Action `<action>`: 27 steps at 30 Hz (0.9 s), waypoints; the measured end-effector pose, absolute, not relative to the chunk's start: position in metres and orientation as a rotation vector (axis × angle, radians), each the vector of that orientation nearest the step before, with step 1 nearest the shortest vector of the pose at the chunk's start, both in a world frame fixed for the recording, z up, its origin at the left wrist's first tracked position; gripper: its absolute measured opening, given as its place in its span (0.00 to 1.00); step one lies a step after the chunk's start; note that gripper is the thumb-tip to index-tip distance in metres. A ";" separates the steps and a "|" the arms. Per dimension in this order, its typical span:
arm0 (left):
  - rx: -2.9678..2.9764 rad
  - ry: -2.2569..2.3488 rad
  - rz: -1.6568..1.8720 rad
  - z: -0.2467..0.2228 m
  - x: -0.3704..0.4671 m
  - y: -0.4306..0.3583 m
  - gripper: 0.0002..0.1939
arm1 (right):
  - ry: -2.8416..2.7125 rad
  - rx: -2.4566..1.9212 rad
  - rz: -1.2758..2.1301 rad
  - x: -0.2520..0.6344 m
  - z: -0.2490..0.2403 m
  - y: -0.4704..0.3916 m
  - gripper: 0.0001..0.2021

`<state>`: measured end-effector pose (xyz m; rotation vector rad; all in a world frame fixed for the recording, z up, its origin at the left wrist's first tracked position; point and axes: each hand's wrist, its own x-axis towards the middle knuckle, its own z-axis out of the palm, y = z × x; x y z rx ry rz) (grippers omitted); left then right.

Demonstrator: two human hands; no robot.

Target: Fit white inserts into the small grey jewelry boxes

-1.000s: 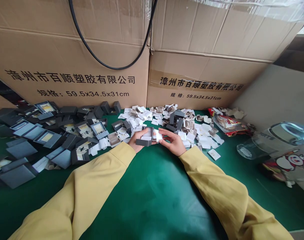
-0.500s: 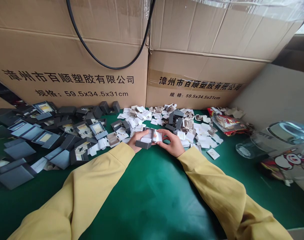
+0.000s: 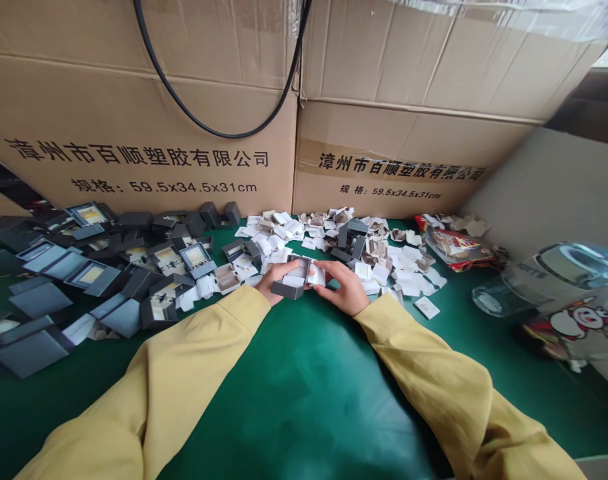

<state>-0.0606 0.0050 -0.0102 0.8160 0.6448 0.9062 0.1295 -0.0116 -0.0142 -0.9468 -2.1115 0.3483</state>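
At the middle of the view, my left hand (image 3: pixel 274 280) is closed round a small dark grey box (image 3: pixel 291 287) that stands open, with white inside. Right beside it, my right hand (image 3: pixel 343 285) pinches a small white piece (image 3: pixel 317 275) against the box's right side. Behind both hands lies a heap of white and beige paper pieces (image 3: pixel 409 267). A few dark boxes (image 3: pixel 353 233) sit among them. To the left, many grey boxes (image 3: pixel 99 277) are piled, several of them open.
Large cardboard cartons (image 3: pixel 184 107) stand along the back, with a black cable (image 3: pixel 224 135) hanging in front. On the right of the green table (image 3: pixel 294 400) are a red snack packet (image 3: pixel 457 247), a clear jar (image 3: pixel 534 280) and a printed bag (image 3: pixel 579 323).
The grey box has tilted slightly and dipped a little. The white piece in my right hand is now more covered by my fingers.
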 end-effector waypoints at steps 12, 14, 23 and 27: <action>0.735 0.652 0.948 -0.005 -0.057 0.004 0.16 | -1.919 -1.055 0.434 0.128 -0.013 -0.010 0.23; 0.726 0.670 0.955 -0.002 -0.057 0.003 0.16 | -1.824 -1.083 0.524 0.129 -0.016 -0.007 0.23; 0.788 0.680 0.960 -0.001 -0.060 0.002 0.19 | -1.461 -1.030 1.087 0.129 -0.024 0.006 0.27; 0.772 0.632 0.961 -0.001 -0.062 0.002 0.20 | -1.418 -0.962 1.116 0.128 -0.018 0.003 0.29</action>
